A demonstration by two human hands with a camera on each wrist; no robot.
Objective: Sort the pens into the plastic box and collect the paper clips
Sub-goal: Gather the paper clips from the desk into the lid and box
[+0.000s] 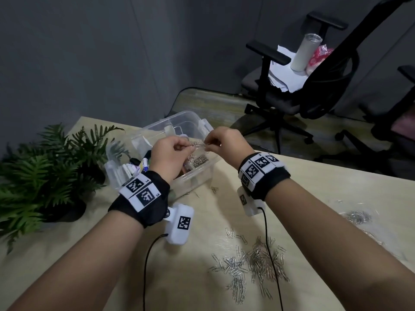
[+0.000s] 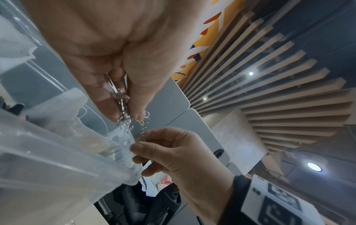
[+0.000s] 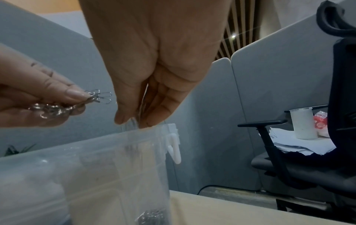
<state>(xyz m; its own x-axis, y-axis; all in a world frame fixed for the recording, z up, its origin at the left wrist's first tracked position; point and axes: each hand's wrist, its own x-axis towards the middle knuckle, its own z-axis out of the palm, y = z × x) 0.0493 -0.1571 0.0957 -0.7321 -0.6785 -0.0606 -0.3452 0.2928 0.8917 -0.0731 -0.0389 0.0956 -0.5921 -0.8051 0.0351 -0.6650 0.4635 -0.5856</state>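
Grey walls (image 1: 89, 52) all around. Black chair (image 1: 314, 81) with papers (image 1: 283, 77) and a white cup (image 1: 305, 52). Green plant (image 1: 45, 167) on pale table (image 1: 314, 187).

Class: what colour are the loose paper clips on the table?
Silver paper clips; clearest in the head view.

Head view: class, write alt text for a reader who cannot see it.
Both hands, left hand and right hand, pinch a tangle of paper clips above a clear plastic box holding pens. More loose clips lie scattered on the table.
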